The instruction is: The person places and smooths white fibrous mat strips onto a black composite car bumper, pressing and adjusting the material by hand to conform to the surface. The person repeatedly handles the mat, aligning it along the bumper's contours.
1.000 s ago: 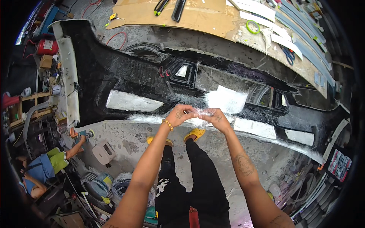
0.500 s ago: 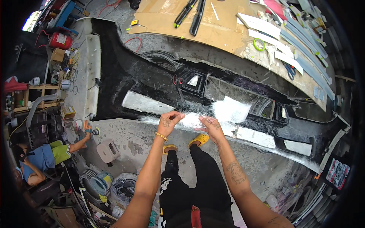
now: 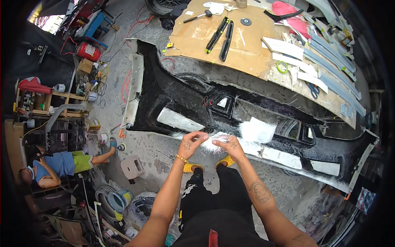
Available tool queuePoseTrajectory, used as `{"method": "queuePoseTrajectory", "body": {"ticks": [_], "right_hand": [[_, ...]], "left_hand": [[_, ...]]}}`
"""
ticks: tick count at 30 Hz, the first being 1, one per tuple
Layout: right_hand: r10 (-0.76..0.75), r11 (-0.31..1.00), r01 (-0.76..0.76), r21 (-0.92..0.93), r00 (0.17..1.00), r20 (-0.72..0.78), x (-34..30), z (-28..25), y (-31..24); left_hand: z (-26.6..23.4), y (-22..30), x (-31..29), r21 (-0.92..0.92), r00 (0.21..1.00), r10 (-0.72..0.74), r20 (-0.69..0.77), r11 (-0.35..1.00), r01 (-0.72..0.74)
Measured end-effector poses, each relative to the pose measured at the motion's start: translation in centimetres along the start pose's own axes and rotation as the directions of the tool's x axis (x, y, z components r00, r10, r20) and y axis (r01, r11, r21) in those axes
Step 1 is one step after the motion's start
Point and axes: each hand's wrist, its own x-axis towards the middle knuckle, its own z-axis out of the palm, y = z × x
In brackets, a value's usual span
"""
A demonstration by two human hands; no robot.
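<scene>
Between both hands I hold a piece of white fiberglass mat (image 3: 214,145) with frayed, hairy edges. My left hand (image 3: 191,145) pinches its left side, and my right hand (image 3: 231,148) grips its right side with thumb and bent fingers. Just beyond my hands lies a long black car bumper (image 3: 148,82), with white fiberglass strips (image 3: 180,119) along its near side. Another loose fiberglass sheet (image 3: 258,130) rests on it, to the right of my hands. Scissors with red handles (image 3: 208,100) lie on the bumper beyond my left hand.
Behind the bumper a cardboard-covered table (image 3: 189,39) bears black trim pieces (image 3: 226,41), a mallet (image 3: 198,16), green tape (image 3: 282,66) and blue scissors (image 3: 314,89). A plastic stool (image 3: 132,168) and buckets (image 3: 120,199) stand at left, near a seated person (image 3: 57,168).
My view has shifted, so the bumper and table appear farther right and lower. The mat piece between my hands has tilted and bunched, its frayed fibres now hanging toward me.
</scene>
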Motion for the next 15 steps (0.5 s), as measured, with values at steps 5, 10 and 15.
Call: {"method": "queuePoseTrajectory", "body": {"ticks": [5, 10, 15], "right_hand": [[0.019, 1.0, -0.019, -0.012, 1.0, -0.014, -3.3, 1.3, -4.2], [-0.079, 0.997, 0.079, -0.014, 0.997, -0.002, -3.9, 1.3, -4.6], [-0.227, 0.962, 0.234, -0.143, 0.972, 0.067, -4.7, 3.2, -5.7]], "left_hand": [[-0.8, 0.8, -1.3, 0.087, 0.999, 0.021, -0.032, 0.996, -0.019], [0.0, 2.8, -1.7, -0.124, 1.0, -0.014, 0.015, 0.992, 0.016], [-2.9, 1.7, -2.4, 0.108, 0.988, 0.117, 0.104, 0.986, -0.128]]}}
